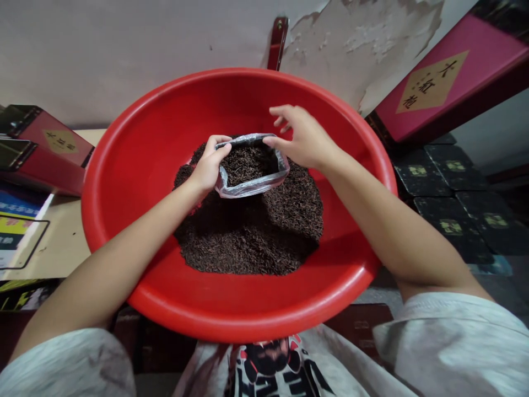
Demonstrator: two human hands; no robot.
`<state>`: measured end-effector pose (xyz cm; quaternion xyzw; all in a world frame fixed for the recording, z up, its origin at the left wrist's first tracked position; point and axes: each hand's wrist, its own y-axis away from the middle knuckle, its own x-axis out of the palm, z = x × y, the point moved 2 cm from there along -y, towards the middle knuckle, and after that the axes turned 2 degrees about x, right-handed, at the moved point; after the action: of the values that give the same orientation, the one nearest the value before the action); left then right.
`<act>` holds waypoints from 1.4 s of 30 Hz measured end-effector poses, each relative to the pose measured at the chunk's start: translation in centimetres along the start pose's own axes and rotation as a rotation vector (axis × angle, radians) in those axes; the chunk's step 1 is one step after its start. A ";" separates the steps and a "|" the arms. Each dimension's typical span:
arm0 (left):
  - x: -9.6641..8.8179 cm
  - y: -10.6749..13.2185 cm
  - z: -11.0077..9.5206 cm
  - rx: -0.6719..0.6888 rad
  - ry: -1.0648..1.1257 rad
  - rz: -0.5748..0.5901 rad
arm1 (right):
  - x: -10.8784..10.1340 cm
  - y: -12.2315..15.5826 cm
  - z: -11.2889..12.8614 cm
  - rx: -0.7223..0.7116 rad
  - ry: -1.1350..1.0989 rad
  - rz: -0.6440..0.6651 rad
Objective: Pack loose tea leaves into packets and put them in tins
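Observation:
A big red plastic basin [136,298] fills the middle of the view, with a heap of dark loose tea leaves [248,248] spread over its bottom. Above the heap, my left hand [210,165] grips the left side of a tin [252,186] lined with a clear plastic bag folded over its rim. Tea leaves show inside it through the mouth. My right hand [303,135] is at the tin's right edge, fingers apart and curved, the thumb close to the rim. Whether that thumb touches the bag I cannot tell. The tin's lower part is hidden.
A tall red tin [454,77] with a gold label stands at right, beside several black-topped tins [446,220]. More red tins [53,138] are at left on a pale board [70,231]. A peeling wall [165,49] rises behind the basin.

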<state>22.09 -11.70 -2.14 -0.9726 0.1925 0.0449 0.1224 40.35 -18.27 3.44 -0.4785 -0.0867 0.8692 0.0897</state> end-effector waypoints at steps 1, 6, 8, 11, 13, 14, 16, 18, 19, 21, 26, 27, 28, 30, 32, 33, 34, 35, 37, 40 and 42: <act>-0.1 -0.1 -0.2 -0.050 0.016 0.068 | 0.5 -0.3 -0.6 0.072 -0.039 0.096; -1.0 -0.2 -0.8 -0.193 -0.150 0.148 | 2.6 -1.1 -2.6 0.248 -0.163 0.298; -1.4 -0.1 -0.9 -0.226 -0.273 0.127 | 2.6 -1.3 -2.8 0.236 -0.139 0.144; -1.6 0.1 -1.6 -0.253 -0.328 0.103 | 2.2 -1.3 -2.9 0.215 -0.227 0.044; -1.8 0.1 -2.2 -0.271 -0.222 0.055 | 1.8 -1.4 -2.8 0.202 -0.332 0.069; -1.8 0.0 -2.5 -0.286 -0.141 0.043 | 1.5 -1.4 -2.6 0.192 -0.374 0.075; -1.9 -0.2 -2.8 -0.323 -0.002 0.068 | 0.9 -1.3 -2.1 0.181 -0.420 0.040; -2.1 -0.3 -3.2 -0.304 0.046 0.086 | 0.2 -1.0 -1.6 0.181 -0.398 -0.053; -2.3 -0.3 -3.4 -0.259 0.033 0.063 | -0.1 -0.8 -1.3 0.175 -0.359 -0.111; -2.5 -0.1 -4.3 -0.116 -0.019 -0.026 | -0.7 -0.3 -0.6 0.117 -0.237 -0.236; -2.4 1.3 -7.1 0.163 -0.242 -0.167 | -1.4 0.2 0.0 0.154 -0.292 -0.346; -2.4 1.4 -7.5 0.173 -0.306 -0.180 | -1.2 0.0 -0.2 0.245 -0.384 -0.265; -2.6 1.4 -7.7 0.168 -0.378 -0.195 | -0.9 -0.2 -0.4 0.325 -0.467 -0.173; -3.0 1.1 -7.5 0.102 -0.515 -0.202 | -0.4 -0.5 -0.7 0.408 -0.571 -0.060; -3.6 0.6 -6.7 -0.046 -0.573 -0.103 | -0.3 -0.8 -0.8 0.413 -0.638 -0.100; -3.7 0.3 -6.3 -0.114 -0.540 -0.033 | -0.3 -0.8 -0.8 0.410 -0.677 -0.132; -3.7 0.2 -5.9 -0.165 -0.472 0.035 | -0.4 -0.8 -0.7 0.409 -0.727 -0.163; -3.6 0.1 -5.7 -0.191 -0.383 0.078 | -0.6 -0.7 -0.5 0.414 -0.791 -0.195; -3.1 0.3 -5.6 -0.169 -0.214 0.054 | -0.9 -0.4 0.0 0.404 -0.958 -0.236; -2.0 0.7 -5.8 -0.166 -0.070 -0.022 | -1.1 -0.1 0.9 0.328 -1.140 -0.199; -1.6 0.7 -5.8 -0.214 -0.013 -0.008 | -1.0 0.0 0.9 0.278 -1.047 -0.174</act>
<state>20.57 -13.29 3.56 -0.9806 0.1819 0.0708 0.0193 40.14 -18.55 4.76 0.0434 -0.0432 0.9838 0.1685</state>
